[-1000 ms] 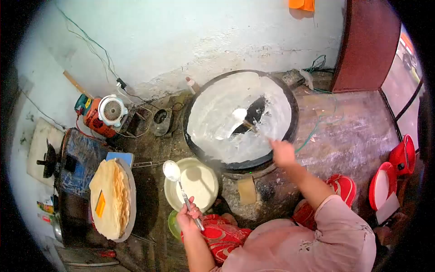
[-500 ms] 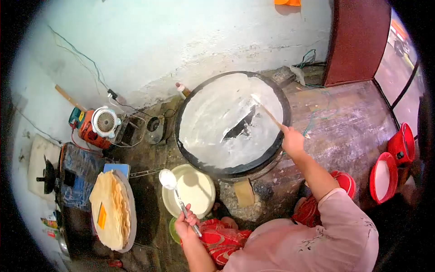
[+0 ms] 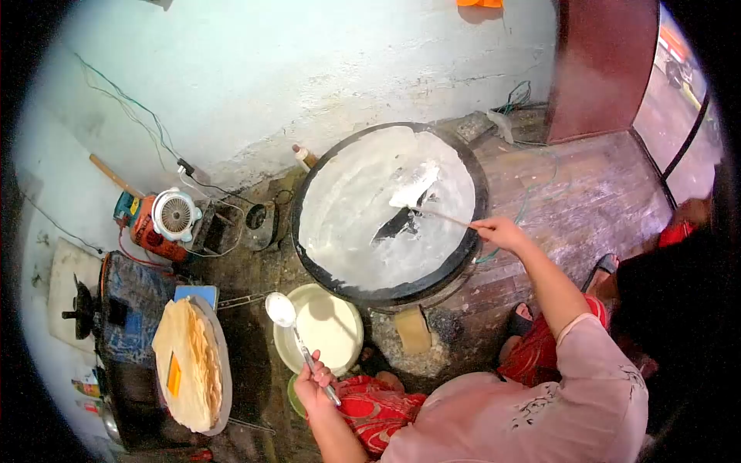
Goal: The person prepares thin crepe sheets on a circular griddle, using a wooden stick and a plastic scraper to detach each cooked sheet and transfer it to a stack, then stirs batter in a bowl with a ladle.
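Note:
My right hand [image 3: 499, 231] is closed around the thin wooden handle of a batter spreader [image 3: 448, 217]. The spreader's head lies on pale batter that covers most of a large round black griddle [image 3: 302, 248]. A ragged dark gap shows in the batter near the middle, right by the head. In my closed left hand [image 3: 314, 383] is a metal ladle [image 3: 281, 310] coated with white batter. Its bowl hangs at the left rim of a bucket of batter [image 3: 355, 344], just below the griddle.
A stack of thin flatbreads [image 3: 184, 363] rests on a round board at left, beside a blue box [image 3: 197, 294]. Behind it stand a blower [image 3: 174, 215] and cables. A small bottle [image 3: 302, 156] is near the griddle. Another person [image 3: 671, 309] crouches or leans in at right.
The spreader's head has moved down and left on the griddle, across the upper end of the gap. A person has come in at right, covering the red buckets. The ladle stays nearly still.

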Available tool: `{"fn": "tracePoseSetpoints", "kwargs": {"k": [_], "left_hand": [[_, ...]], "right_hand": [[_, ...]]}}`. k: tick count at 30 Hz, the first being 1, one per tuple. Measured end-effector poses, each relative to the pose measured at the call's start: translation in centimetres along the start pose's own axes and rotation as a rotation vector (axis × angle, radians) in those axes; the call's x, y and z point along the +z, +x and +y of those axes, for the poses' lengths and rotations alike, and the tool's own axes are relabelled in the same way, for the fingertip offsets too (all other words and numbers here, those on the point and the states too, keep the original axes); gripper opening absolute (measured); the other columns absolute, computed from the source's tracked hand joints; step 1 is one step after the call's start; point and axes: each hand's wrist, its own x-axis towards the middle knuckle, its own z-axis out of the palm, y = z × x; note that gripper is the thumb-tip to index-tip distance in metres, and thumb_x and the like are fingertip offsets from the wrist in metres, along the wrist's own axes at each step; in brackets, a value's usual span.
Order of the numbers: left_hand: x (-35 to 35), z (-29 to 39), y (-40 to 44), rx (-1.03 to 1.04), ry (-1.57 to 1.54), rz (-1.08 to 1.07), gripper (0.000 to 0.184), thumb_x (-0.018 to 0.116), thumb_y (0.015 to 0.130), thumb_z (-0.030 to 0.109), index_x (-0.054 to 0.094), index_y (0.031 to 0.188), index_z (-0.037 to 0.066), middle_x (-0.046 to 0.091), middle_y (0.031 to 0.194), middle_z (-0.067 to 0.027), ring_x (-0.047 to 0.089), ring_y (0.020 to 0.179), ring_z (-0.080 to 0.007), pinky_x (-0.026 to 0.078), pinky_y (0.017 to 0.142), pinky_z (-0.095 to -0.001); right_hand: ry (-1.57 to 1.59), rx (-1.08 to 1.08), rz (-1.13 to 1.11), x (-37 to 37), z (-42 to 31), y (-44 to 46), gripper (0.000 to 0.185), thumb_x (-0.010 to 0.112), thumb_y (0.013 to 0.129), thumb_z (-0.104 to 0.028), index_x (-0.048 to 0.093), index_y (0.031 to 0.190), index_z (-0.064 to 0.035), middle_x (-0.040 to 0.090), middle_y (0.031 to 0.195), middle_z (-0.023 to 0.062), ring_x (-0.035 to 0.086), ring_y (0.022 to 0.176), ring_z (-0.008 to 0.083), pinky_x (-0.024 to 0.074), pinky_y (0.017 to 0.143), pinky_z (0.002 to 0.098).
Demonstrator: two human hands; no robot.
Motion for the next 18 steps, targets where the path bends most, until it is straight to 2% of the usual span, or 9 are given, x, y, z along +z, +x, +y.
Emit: {"fn": "tracePoseSetpoints", "kwargs": {"k": [1,3,5,7,11,13,15,17,18], "left_hand": [[0.0,-0.1,0.0,-0.001,-0.003,0.001,0.034,0.036,0.092,0.02,0.045,0.109,-0.009,0.043,0.066,-0.0049,0.039,0.048,-0.0118,0.033,0.039,-0.023],[0.1,-0.2,-0.2,0.017,0.0,0.005,0.033,0.036,0.093,0.019,0.045,0.109,-0.009,0.043,0.067,-0.0043,0.038,0.049,-0.0113,0.032,0.039,-0.0228],[0.4,-0.2,-0.2,-0.002,0.002,-0.012,0.033,0.037,0.093,0.018,0.045,0.109,-0.009,0.043,0.067,-0.0041,0.038,0.049,-0.0107,0.031,0.039,-0.0225],[0.1,0.0,-0.1,0.002,0.024,0.019,0.033,0.036,0.093,0.019,0.045,0.109,-0.009,0.043,0.067,-0.004,0.037,0.05,-0.0103,0.031,0.039,-0.0224],[-0.7,0.5,0.2,-0.069,0.025,-0.046,0.037,0.035,0.094,0.022,0.046,0.111,-0.009,0.047,0.069,-0.0053,0.041,0.05,-0.012,0.034,0.039,-0.0237],[-1.1,0.5,0.2,-0.03,0.048,-0.039,0.036,0.037,0.093,0.021,0.045,0.111,-0.01,0.047,0.069,-0.0051,0.04,0.05,-0.0117,0.034,0.039,-0.0234],[-0.5,0.4,-0.1,-0.031,0.08,-0.028,0.035,0.032,0.094,0.021,0.045,0.11,-0.008,0.042,0.066,-0.0038,0.036,0.05,-0.0113,0.032,0.041,-0.0229],[-0.3,0.5,-0.3,-0.052,0.047,-0.033,0.035,0.031,0.094,0.02,0.045,0.112,-0.008,0.043,0.067,-0.0045,0.037,0.05,-0.0117,0.032,0.041,-0.0234],[-0.6,0.5,-0.1,-0.049,0.05,-0.054,0.036,0.033,0.094,0.021,0.044,0.112,-0.009,0.045,0.068,-0.0051,0.038,0.05,-0.0108,0.033,0.041,-0.023]], "right_hand": [[-0.003,0.0,-0.001,0.3,1.7,0.6,0.027,0.049,0.085,-0.027,0.064,0.106,-0.0188,0.064,0.086,0.0158,0.062,0.08,0.0285,0.0487,0.071,0.0365],[-0.081,0.18,0.3,0.2,0.7,0.1,0.026,0.05,0.085,-0.025,0.064,0.105,-0.0187,0.064,0.086,0.016,0.062,0.079,0.0281,0.0488,0.07,0.0355],[-0.121,0.22,0.246,2.6,-0.9,-0.6,0.027,0.05,0.085,-0.024,0.063,0.108,-0.0196,0.064,0.083,0.0149,0.062,0.075,0.0278,0.0495,0.068,0.036],[-0.213,-0.206,0.231,6.0,-1.5,-2.2,0.028,0.049,0.086,-0.024,0.061,0.111,-0.0205,0.064,0.082,0.0137,0.062,0.074,0.0275,0.0494,0.066,0.038],[-0.258,-0.13,0.124,4.7,-5.1,-4.2,0.028,0.053,0.084,-0.027,0.062,0.109,-0.0168,0.064,0.084,0.0141,0.062,0.072,0.0281,0.0478,0.065,0.0345],[-0.013,0.166,0.197,3.5,-5.4,-4.3,0.027,0.054,0.083,-0.026,0.063,0.107,-0.016,0.064,0.087,0.0142,0.062,0.077,0.0298,0.0482,0.067,0.0349],[-0.169,0.118,0.286,5.9,-3.2,-3.7,0.026,0.054,0.083,-0.026,0.064,0.105,-0.015,0.064,0.087,0.0137,0.062,0.078,0.0289,0.0481,0.069,0.0342],[-0.144,0.0,0.103,8.5,-3.8,-4.2,0.027,0.05,0.085,-0.029,0.063,0.107,-0.0218,0.063,0.096,0.0147,0.059,0.088,0.0341,0.0476,0.073,0.0406],[-0.182,-0.007,0.087,8.6,-6.0,-5.6,0.026,0.05,0.083,-0.028,0.064,0.105,-0.0229,0.063,0.094,0.0128,0.06,0.086,0.0328,0.0479,0.074,0.0406]]}}
